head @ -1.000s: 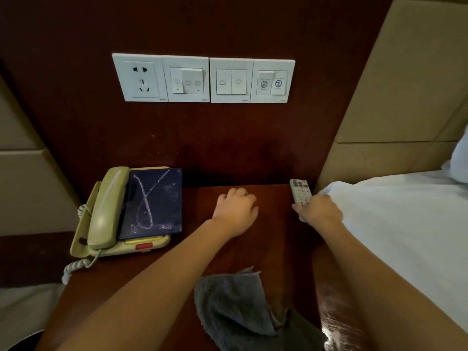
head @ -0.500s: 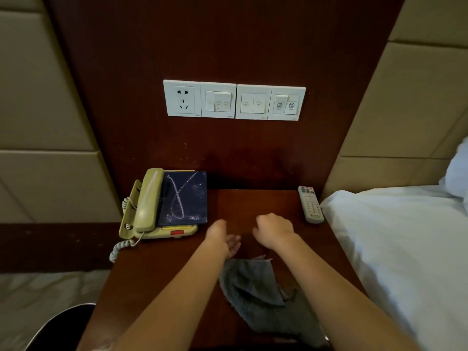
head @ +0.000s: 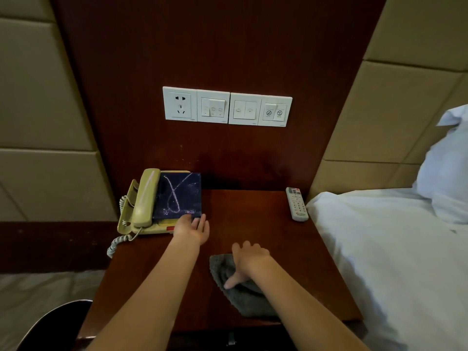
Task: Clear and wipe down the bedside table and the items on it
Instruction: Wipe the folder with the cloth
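Left hand [head: 191, 230] moved up to dusty folder [head: 178, 195] (fingers [head: 202, 224] straight), right hand [head: 249, 259] now spread on cloth [head: 243, 297]

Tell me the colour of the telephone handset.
Pale olive-beige handset, seen in the head view.

Phone [head: 144, 198] at rear L of bedside table [head: 253, 216], pad [head: 179, 196] on top of it. Remote [head: 296, 204] at rear R edge, next to bed [head: 379, 249]. Cloth [head: 243, 297] front ctr, R hand [head: 249, 259] on it. Switch panel [head: 227, 106] on wall behind.
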Demonstrator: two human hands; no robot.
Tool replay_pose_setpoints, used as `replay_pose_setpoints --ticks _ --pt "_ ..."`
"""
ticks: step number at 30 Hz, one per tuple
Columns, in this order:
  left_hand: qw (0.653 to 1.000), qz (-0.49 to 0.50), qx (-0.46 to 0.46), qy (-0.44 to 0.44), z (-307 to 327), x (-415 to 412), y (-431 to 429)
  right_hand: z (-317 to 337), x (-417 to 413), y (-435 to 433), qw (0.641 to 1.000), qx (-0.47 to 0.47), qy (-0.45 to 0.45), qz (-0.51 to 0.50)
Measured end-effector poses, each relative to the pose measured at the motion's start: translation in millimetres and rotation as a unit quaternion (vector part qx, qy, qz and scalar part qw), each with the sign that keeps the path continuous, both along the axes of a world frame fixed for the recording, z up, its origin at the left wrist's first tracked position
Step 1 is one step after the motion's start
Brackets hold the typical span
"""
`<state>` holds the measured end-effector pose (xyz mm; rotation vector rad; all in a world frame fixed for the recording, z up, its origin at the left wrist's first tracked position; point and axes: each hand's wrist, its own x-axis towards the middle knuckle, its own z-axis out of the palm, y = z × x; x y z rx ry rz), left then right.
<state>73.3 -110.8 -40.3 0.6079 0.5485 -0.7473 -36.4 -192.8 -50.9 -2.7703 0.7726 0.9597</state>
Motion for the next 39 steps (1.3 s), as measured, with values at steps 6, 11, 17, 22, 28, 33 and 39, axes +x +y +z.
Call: replay_pose_setpoints --ticks 6,11,17,22,28,33,39 --pt "0.99 -0.034 0.113 -0.073 1 11 -2 -3 -23 -1 0.992 0.046 -0.121 0.009" --pt "0.969 0.003 0.195 -0.152 -9 17 -16 -5 -42 -18 0.975 0.053 -0.206 -0.057" --pt "0.936 0.044 0.244 -0.249 6 9 -3 2 -60 -29 0.94 0.031 -0.281 -0.189" --pt "0.922 -0.004 0.233 -0.309 31 -5 33 31 -72 -26 0.847 0.038 -0.458 -0.265" --pt "0.886 -0.083 0.138 -0.435 93 -50 66 108 -74 -11 0.713 -0.045 -0.659 -0.233" --pt "0.845 -0.163 0.048 -0.507 138 -95 81 177 -68 7 0.644 -0.114 -0.745 -0.131" --pt "0.799 -0.158 0.022 -0.58 177 -123 82 220 -74 44 0.652 -0.133 -0.745 -0.044"
